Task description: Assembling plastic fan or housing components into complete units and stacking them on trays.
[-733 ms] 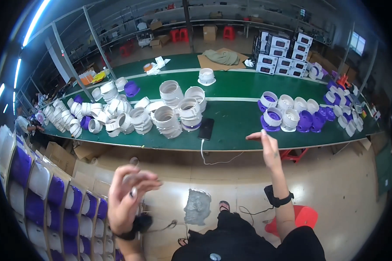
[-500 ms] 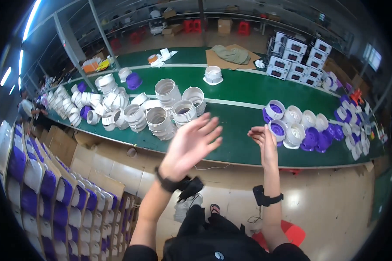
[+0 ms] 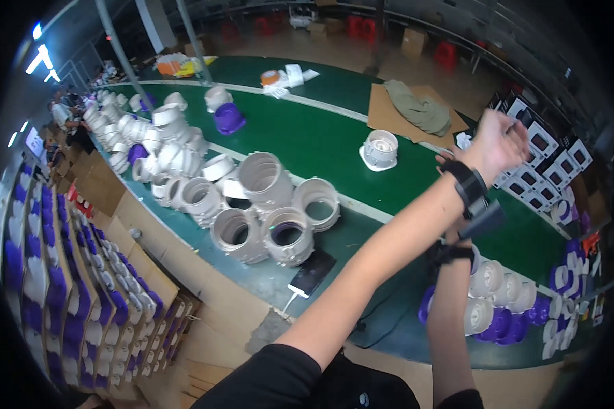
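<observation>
This is a factory workshop — a green bench (image 3: pixel 307 143) carries piled white housings (image 3: pixel 177 161) and stacked boxes (image 3: pixel 542 140).

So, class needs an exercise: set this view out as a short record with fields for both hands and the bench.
left hand: raised, fingers partly curled, nothing visible in it
right hand: mostly hidden behind the left wrist; grip unclear
single part: white round housing with squarish base, on the green bench
left group: white cylindrical rings, some stacked
right group: white cups beside purple cups
near edge: smartphone, white cable attached
far side: olive cloth on cardboard
</observation>
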Motion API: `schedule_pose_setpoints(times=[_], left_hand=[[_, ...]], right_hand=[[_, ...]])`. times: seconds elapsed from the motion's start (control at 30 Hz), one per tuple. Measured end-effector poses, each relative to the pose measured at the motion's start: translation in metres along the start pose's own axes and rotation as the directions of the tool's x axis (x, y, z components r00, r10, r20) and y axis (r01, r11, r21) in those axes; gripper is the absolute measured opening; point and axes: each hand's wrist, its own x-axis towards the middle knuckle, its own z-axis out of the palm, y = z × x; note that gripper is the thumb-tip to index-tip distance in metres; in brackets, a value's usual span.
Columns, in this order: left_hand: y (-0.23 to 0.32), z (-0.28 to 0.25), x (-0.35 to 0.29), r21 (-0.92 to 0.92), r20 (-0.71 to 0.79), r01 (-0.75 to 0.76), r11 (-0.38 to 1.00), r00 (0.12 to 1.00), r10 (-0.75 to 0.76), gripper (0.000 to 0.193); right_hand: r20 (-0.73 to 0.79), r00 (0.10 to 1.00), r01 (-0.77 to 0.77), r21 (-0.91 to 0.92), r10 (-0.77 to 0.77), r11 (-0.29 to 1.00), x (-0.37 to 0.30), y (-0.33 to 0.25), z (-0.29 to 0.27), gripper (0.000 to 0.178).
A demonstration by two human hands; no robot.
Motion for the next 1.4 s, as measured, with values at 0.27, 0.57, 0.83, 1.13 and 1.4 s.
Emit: schedule_pose_setpoints(times=[0.27,0.57,0.83,1.13,1.4], left_hand=[[0.209,-0.262,0.027,0.953,-0.111,-0.250,0.172,0.240,0.964,0.046],[0.259,-0.435,0.041,0.976,-0.194,0.153,0.154,0.298,0.935,0.066],[0.247,-0.431,0.055,0.933,-0.169,0.348,0.089,0.206,0.964,0.055],[0.157,-0.364,0.029,0.980,-0.110,-0.145,0.139,0.191,0.975,0.040],[0.083,-0.253,-0.057,0.765,-0.260,-0.471,0.440,0.399,0.879,0.064]], right_hand=[[-0.372,0.562,-0.710,0.242,0.739,0.661,0.148,0.164,-0.029,0.059],[-0.306,0.732,-0.524,0.317,0.608,0.791,0.177,0.270,-0.018,0.085],[-0.497,0.736,-0.443,0.160,0.460,0.882,0.185,0.272,-0.006,0.064],[-0.558,0.744,-0.257,0.268,0.367,0.928,0.133,0.194,-0.007,0.044],[-0.442,0.818,-0.128,0.484,0.368,0.866,0.082,0.060,0.022,0.057]])
